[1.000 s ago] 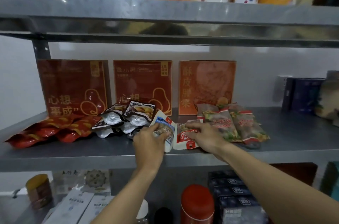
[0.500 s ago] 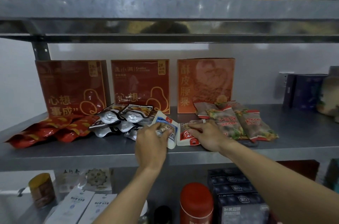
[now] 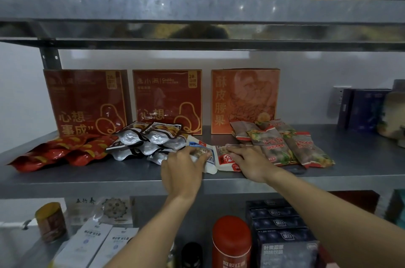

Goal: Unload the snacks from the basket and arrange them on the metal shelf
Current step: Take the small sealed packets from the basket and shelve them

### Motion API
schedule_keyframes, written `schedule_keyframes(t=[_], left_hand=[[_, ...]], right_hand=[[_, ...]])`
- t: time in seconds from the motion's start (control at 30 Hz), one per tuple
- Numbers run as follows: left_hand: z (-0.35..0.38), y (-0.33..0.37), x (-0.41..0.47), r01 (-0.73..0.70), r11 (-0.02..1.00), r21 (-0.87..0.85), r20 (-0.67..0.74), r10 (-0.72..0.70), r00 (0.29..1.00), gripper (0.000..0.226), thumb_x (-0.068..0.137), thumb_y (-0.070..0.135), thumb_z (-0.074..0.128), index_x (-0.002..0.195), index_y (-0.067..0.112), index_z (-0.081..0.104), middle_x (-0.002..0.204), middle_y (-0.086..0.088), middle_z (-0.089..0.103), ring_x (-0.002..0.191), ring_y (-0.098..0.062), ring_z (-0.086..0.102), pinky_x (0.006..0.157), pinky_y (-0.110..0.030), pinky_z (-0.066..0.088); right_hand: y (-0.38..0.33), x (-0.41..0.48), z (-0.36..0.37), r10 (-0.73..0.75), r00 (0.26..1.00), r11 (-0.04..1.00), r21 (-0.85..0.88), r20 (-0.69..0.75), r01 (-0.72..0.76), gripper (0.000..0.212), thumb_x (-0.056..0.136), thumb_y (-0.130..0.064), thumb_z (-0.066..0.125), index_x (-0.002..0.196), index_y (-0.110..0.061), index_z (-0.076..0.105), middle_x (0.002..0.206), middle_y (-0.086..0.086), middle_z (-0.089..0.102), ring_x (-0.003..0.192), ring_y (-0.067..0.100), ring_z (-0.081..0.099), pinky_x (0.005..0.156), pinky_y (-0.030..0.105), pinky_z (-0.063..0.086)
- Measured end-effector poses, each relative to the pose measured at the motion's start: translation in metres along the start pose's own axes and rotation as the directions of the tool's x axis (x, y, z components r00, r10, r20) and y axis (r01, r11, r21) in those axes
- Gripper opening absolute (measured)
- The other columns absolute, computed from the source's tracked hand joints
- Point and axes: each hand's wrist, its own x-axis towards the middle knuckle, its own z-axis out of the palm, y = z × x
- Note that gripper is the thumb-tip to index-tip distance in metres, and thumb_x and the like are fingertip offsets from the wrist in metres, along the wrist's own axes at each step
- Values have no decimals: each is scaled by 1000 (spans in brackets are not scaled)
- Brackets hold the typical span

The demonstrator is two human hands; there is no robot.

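Snack pkts point(image 3: 225, 159) on shelf point(image 3: 87, 177): L hand point(image 3: 182, 171) grips, R hand point(image 3: 252, 162) presses.

The grey metal shelf point(image 3: 87, 180) is stocked along its front with flat snack packets. Several red packets point(image 3: 63, 153) are fanned out at the left; just beside them, silver pouches point(image 3: 151, 138) with black tops are piled overlapping. In the middle a white-and-blue packet point(image 3: 200, 150) is gripped, tilted up, by the left hand point(image 3: 182, 169), touching a white-and-red packet point(image 3: 225, 159) that is pressed flat by the right hand point(image 3: 252, 162). At the right, green-and-red packets point(image 3: 285, 147) are laid overlapping.
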Motion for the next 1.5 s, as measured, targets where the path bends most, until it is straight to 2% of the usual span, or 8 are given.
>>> schedule_keyframes(t=[0.17,0.37,0.5,0.67,0.8,0.97,1.2,1.5], left_hand=[[-2,-1,1,-22,999,28,52,21,998,47,81,66,60,106,28,73,98,-2,69,97,-23,59,76,-38,50],[-4,0,2,-14,1000,16,91,13,996,52,84,62,61,118,24,69,117,-2,52,114,-20,45,84,-35,44],[-10,0,3,-72,996,44,87,68,994,52,86,60,58,122,23,66,120,-2,49,116,-21,41,90,-34,40],[-34,3,5,-273,926,259,106,253,962,48,95,55,44,132,26,56,139,1,49,128,-22,39,103,-39,32],[-64,-3,1,-341,858,385,141,310,940,52,93,56,43,136,28,50,152,-1,37,140,-28,30,109,-48,27],[-112,-24,-12,-278,812,513,164,225,960,62,93,57,43,147,27,35,160,-4,21,147,-31,15,114,-54,20],[-213,-99,-33,-136,775,617,93,100,991,63,94,59,39,149,29,31,161,-5,18,147,-32,14,115,-55,18],[-396,-258,-88,85,710,699,-62,-58,996,59,95,54,42,148,28,34,159,-7,24,145,-32,20,115,-56,21]], right_hand=[[-5,-2,-2,41,999,999,-15,34,-40,43,104,-47,29,147,-44,36,160,-1,28,146,32,16,117,46,14],[-10,-6,-5,30,999,999,-31,39,-29,44,104,-47,29,147,-41,37,158,-1,33,144,33,20,115,45,16],[-17,-18,-11,30,999,996,-83,24,-28,49,104,-45,34,151,-32,32,158,11,29,145,33,21,116,45,20],[-36,-45,-26,-72,978,970,-241,-198,23,50,102,-44,37,146,-21,38,144,11,48,129,34,46,102,45,44],[-56,-59,-29,-262,952,904,-384,-156,186,60,100,-52,34,153,-23,26,150,10,39,137,31,35,111,43,27],[-104,-66,-15,-386,917,872,-365,-103,326,70,98,-59,35,157,-27,13,161,13,20,148,31,16,117,45,18],[-215,-92,25,-519,852,824,-301,-64,480,72,97,-61,37,157,-29,11,163,11,14,150,30,12,118,49,16],[-430,-170,122,-682,731,726,-147,-26,672,69,97,-56,40,156,-28,16,161,12,19,147,27,19,116,45,21]])
